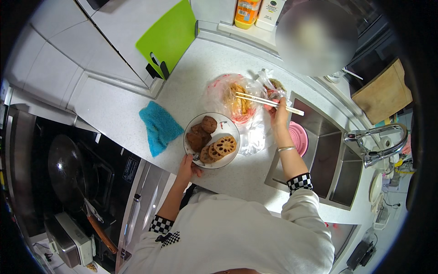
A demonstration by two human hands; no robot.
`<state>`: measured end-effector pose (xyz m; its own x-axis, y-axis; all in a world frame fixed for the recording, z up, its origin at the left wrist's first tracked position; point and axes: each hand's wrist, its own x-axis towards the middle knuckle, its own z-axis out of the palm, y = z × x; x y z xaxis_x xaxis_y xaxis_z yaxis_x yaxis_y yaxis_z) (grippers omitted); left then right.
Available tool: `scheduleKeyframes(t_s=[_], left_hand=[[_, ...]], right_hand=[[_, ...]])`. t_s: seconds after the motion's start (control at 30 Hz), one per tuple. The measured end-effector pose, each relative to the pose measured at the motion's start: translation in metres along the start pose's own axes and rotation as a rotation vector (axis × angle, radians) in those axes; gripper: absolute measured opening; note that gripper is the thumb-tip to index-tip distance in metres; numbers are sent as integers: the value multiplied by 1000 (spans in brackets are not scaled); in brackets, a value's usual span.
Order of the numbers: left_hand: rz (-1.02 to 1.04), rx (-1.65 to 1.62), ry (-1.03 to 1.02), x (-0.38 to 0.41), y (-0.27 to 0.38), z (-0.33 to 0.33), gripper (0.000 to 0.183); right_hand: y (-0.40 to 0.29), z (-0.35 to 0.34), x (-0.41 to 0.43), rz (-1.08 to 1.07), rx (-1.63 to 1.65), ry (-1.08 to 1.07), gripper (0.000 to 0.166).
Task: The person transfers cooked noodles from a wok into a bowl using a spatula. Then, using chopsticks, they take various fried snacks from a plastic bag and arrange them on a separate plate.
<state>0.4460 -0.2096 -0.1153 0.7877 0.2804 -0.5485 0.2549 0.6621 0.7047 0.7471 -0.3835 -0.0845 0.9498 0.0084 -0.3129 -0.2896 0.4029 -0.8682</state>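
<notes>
My left hand (187, 169) grips the near left rim of a round white plate (228, 161) on the counter. Brown braised pieces (199, 135) lie on the plate's left side, and several lotus root slices (219, 149) overlap on its right. In my right hand (279, 111) is a pair of white chopsticks (261, 100). Their tips are over yellowish-brown food (239, 106) inside an opened clear plastic bag (217, 90) behind the plate. Another plastic bag (266, 76) with dark food in it is just beyond my right hand.
A blue cloth (158, 128) lies left of the plate. To the right, a pink strainer basket (298, 137) is in the steel sink (320, 161) with a chrome faucet (373, 133). A wok (66, 171) rests on the black stove. A green cutting board (171, 32) leans on the back wall.
</notes>
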Motion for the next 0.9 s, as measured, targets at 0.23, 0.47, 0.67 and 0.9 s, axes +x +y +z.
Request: scheduleKeyframes(t_s=[0.23,0.47,0.67,0.9], left_hand=[[16,15,1,0,1,2,30],[28,-6,-14,1,-1,-1,30],[17,15,-8,0,2,1,30],[-2,22,7,2,1,1,31]], right_hand=[[-14,-13,-4,-35,69,1,32],[-24,-6,-14,-80,-117,-131,34],[-51,10,-28,-275,-346,-308,34],[-11,7,-14,-92,-183,-94,33]])
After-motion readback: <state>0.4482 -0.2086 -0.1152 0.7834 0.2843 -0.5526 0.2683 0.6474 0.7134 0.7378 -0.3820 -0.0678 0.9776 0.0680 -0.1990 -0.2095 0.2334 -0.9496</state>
